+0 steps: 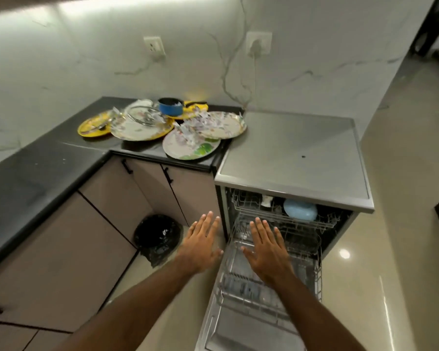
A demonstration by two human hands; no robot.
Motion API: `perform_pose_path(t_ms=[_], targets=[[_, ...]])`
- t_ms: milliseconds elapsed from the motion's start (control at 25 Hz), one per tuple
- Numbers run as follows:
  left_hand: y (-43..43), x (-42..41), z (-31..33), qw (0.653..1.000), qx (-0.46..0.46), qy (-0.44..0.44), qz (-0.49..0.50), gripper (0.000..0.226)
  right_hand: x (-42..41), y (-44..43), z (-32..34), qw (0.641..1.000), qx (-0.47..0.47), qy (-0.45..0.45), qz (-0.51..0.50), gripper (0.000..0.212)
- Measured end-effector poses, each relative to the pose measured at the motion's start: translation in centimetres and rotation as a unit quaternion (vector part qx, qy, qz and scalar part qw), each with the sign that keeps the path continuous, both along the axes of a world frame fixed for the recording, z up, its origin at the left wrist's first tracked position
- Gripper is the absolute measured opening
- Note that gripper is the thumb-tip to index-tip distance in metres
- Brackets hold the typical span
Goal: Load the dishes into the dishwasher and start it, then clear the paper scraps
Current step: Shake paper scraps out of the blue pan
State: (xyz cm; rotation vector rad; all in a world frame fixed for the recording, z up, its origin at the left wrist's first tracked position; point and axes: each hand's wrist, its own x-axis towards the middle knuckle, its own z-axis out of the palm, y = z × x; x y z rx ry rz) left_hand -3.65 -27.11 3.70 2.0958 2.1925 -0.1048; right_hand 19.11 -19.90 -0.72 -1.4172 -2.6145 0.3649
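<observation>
Plates [137,133]: five at countertop's [36,178] right end | blue pot [170,108]: one | left hand [200,247], right hand [266,252]: fingers straight, spread, holding nothing

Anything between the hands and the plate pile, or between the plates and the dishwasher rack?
Nothing visible blocks either path. The left hand and right hand are open near the pulled-out wire lower rack. Torn paper scraps lie on the patterned round plates, so they would need to come off first.
</observation>
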Motion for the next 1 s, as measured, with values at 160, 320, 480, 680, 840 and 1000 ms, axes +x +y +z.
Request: perform_pose_path(t_ms=[160, 320, 480, 680, 840, 1000], targets=[[-1.8, -3.4, 3.2, 0.999, 0.016, 0.009, 0.036, 0.100, -1.7, 0.5, 3.3, 0.999, 0.026, -0.008, 0.022, 0.082], [-3.3, -7.3, 4.8, 0.998, 0.043, 0.019, 0.045, 0.100, -4.5, 0.8, 5.5, 0.998, 0.041, -0.033, 0.040, 0.081], [-4.2, -12.2, 5.5, 0.997, 0.049, 0.003, 0.063, 0.099, -9.2, 0.5, 6.3, 0.997, 0.050, -0.046, 0.033, 0.080], [-4.8, -18.2, 6.0, 0.998, 0.036, 0.002, 0.054, 0.101, -18.6, -2.1, 5.9, 0.999, 0.031, -0.008, -0.027, 0.081], [-5.2, -23.9, 7.3, 0.998, 0.053, -0.006, 0.029, 0.100, -26.5, -3.9, 6.2, 0.998, 0.015, 0.027, -0.062, 0.081], [-6.4, -29.1, 7.2, 0.999, 0.039, -0.010, 0.031, 0.100, -31.1, -5.5, 6.3, 0.997, 0.018, 0.013, -0.068, 0.082]])
